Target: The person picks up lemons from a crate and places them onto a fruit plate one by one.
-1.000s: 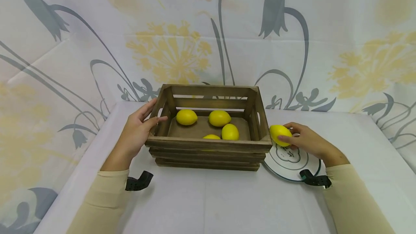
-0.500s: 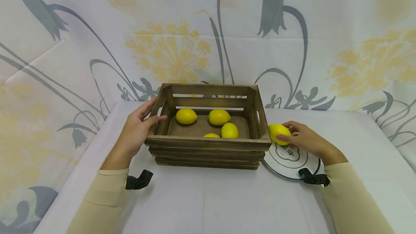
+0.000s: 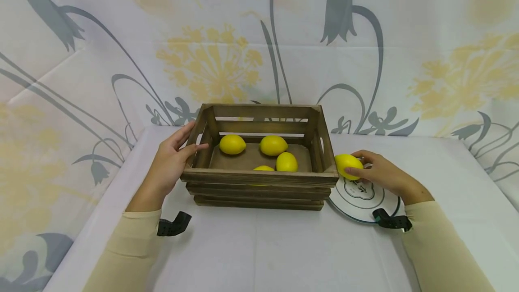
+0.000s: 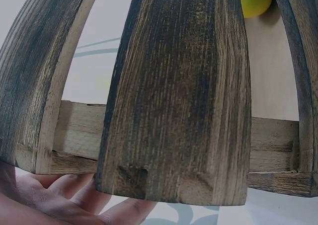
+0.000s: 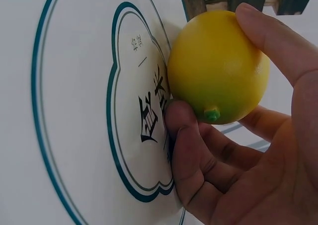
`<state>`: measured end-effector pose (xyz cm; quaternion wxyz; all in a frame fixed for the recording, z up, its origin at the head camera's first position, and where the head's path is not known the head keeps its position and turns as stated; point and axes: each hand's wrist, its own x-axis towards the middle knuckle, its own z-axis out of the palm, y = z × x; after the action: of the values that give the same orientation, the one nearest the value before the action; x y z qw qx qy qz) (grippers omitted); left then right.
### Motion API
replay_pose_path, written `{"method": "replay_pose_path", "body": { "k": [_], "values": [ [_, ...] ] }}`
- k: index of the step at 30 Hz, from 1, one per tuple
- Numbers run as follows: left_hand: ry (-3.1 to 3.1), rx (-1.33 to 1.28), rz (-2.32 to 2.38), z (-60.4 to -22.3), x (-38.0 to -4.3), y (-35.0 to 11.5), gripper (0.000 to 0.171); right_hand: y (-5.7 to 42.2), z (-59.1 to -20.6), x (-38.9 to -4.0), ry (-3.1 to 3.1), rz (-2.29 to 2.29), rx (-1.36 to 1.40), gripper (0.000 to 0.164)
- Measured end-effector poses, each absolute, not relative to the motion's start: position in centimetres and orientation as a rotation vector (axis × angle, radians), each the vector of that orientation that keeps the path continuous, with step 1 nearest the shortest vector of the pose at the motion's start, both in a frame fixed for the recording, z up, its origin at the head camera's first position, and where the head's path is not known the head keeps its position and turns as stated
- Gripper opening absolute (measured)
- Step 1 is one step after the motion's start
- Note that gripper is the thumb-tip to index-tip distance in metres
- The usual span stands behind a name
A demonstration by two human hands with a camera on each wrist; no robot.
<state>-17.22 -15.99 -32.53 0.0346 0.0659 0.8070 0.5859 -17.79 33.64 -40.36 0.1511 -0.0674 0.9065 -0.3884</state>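
A brown slatted wooden crate (image 3: 259,178) stands in the middle of the head view, with several yellow lemons (image 3: 233,144) inside. My left hand (image 3: 169,160) holds the crate's left end, thumb over the rim and fingers along the outside; slats (image 4: 174,86) fill most of the left wrist view, hiding part of that hand. At the crate's right side, my right hand (image 3: 379,171) grips another lemon (image 5: 218,66) between thumb and fingers. That lemon is over a white plate (image 3: 381,202) with dark teal rings and black lettering, the fingers right at the plate's surface in the right wrist view.
A white cloth (image 3: 284,251) covers the table. Behind it hangs a backdrop (image 3: 251,21) printed with grey and yellow flowers. Black straps with camera mounts sit at both wrists, over beige sleeves (image 3: 121,251).
Only a slight upward shift of the whole head view shows. Both hands, the crate and the held lemon keep their positions relative to one another.
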Motion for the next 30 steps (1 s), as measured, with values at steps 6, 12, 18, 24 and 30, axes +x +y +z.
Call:
{"method": "replay_pose_path", "body": {
  "k": [6,12,18,24,30],
  "values": [
    [2.46,0.201,1.787,-32.4,-17.2,-16.1,0.061,33.7,-40.4,-17.8,2.599,-1.125,-0.196,0.055],
    [2.434,0.207,1.744,-31.9,-16.9,-16.3,0.06,33.6,-40.3,-17.6,2.579,-1.135,-0.213,0.055],
    [2.465,0.191,1.752,-31.3,-16.5,-16.0,0.057,33.6,-40.3,-17.8,2.599,-1.118,-0.215,0.054],
    [2.664,0.187,1.648,-31.3,-15.9,-15.0,0.056,33.7,-40.3,-17.8,2.572,-1.147,-0.207,0.055],
    [2.81,0.213,1.594,-31.9,-16.0,-14.5,0.053,33.8,-40.5,-18.0,2.564,-1.159,-0.201,0.055]
  ]
}}
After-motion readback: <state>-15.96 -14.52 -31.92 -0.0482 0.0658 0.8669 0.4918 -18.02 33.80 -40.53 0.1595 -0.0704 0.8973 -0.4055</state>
